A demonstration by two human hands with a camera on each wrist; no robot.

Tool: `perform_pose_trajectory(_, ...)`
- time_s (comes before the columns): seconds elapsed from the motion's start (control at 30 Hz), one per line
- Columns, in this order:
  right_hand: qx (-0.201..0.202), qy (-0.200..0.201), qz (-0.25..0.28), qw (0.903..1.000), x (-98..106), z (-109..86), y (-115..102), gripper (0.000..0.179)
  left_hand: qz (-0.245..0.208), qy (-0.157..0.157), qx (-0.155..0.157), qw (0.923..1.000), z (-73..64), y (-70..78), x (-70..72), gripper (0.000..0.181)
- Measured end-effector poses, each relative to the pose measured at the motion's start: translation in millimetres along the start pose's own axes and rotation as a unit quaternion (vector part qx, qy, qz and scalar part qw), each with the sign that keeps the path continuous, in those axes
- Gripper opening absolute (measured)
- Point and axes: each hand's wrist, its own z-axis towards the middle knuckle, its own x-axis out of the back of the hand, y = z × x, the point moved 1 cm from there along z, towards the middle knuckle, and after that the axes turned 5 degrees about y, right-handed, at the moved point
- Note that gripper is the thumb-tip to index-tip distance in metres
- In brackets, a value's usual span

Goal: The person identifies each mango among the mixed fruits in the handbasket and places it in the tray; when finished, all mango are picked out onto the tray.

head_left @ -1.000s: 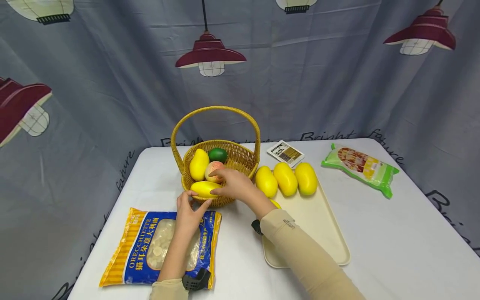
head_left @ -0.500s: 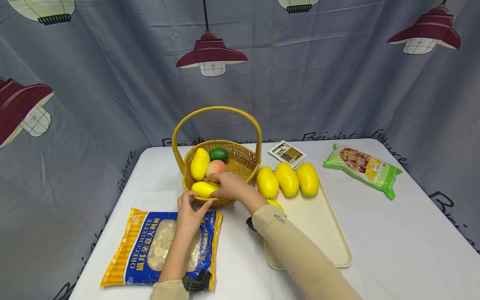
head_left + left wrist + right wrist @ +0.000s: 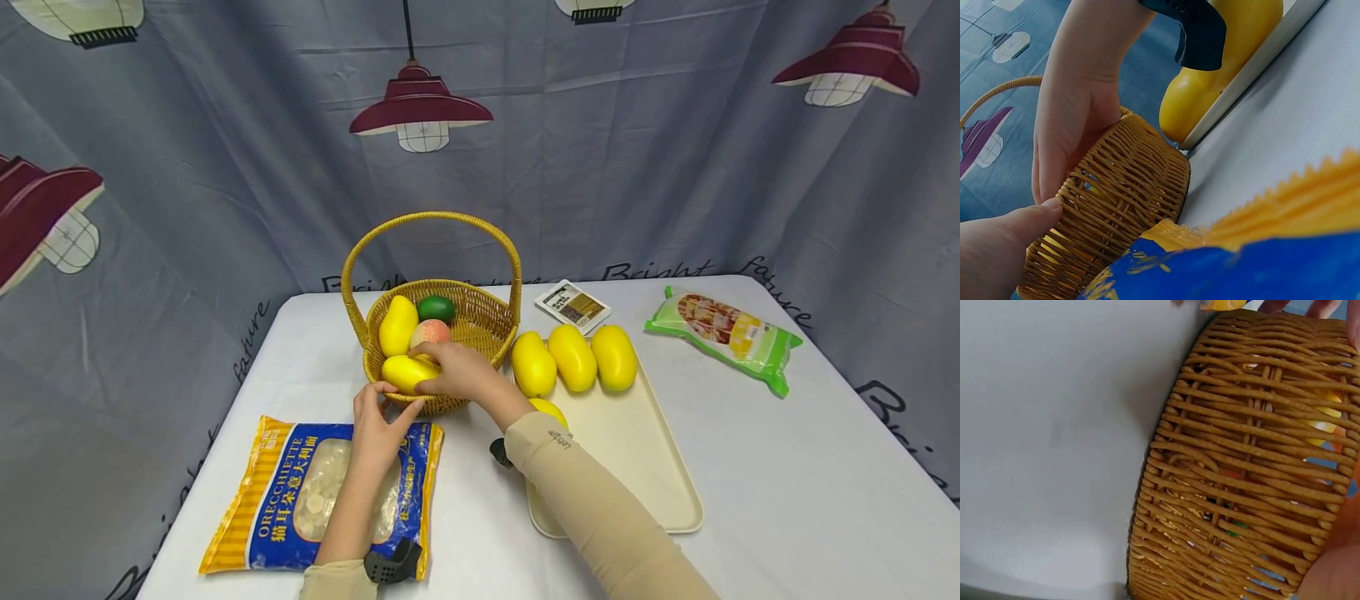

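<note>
A wicker basket [image 3: 486, 315] with a tall handle stands at the table's back middle. At its front lies a yellow mango [image 3: 405, 374], pinched by my right hand [image 3: 467, 372] with thumb and fingers inside the basket. Behind it are a peach [image 3: 432, 332], a dark green oval fruit [image 3: 437, 309] and another mango [image 3: 398, 327]. My left hand [image 3: 377, 427] holds the near rim; its thumb [image 3: 1041, 215] lies against the outer wicker in the left wrist view. The right wrist view is mostly filled by the basket's weave [image 3: 1247, 456].
Right of the basket, a cream tray [image 3: 645, 467] carries several mangoes, one partly hidden by the right sleeve. Under the left forearm lies a blue and yellow pasta bag [image 3: 281, 500]. A small flat packet [image 3: 573, 307] and a green food packet [image 3: 723, 337] lie farther back.
My right forearm has shifted left and the hand has closed in on the front mango, which has turned slightly. More of the peach shows. My left hand stays at the rim.
</note>
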Motion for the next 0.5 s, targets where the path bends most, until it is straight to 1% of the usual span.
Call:
perform_pose_trajectory(0.1, 0.003, 0.017, 0.022, 0.9996, 1.9, -0.7, 2.3, 0.056, -0.002, 0.001, -0.001, 1.0, 0.0, 0.6, -1.2, 0.046)
perform_pose_trajectory(0.23, -0.002, 0.047, 0.083, 0.9955, 6.5, -2.5, 7.4, 0.054, -0.004, 0.0, -0.003, 1.0, -0.4, 0.5, -2.5, 0.047)
perform_pose_trajectory(0.37, -0.014, 0.073, 0.145, 0.9867, 15.7, -6.0, 8.8, 0.054, -0.002, 0.0, 0.0, 1.0, -0.5, 0.2, -0.5, 0.049)
perform_pose_trajectory(0.5, -0.03, 0.107, 0.187, 0.976, 30.2, -15.7, 9.5, 0.054, -0.003, -0.001, 0.005, 1.0, -1.4, 0.5, -0.2, 0.048)
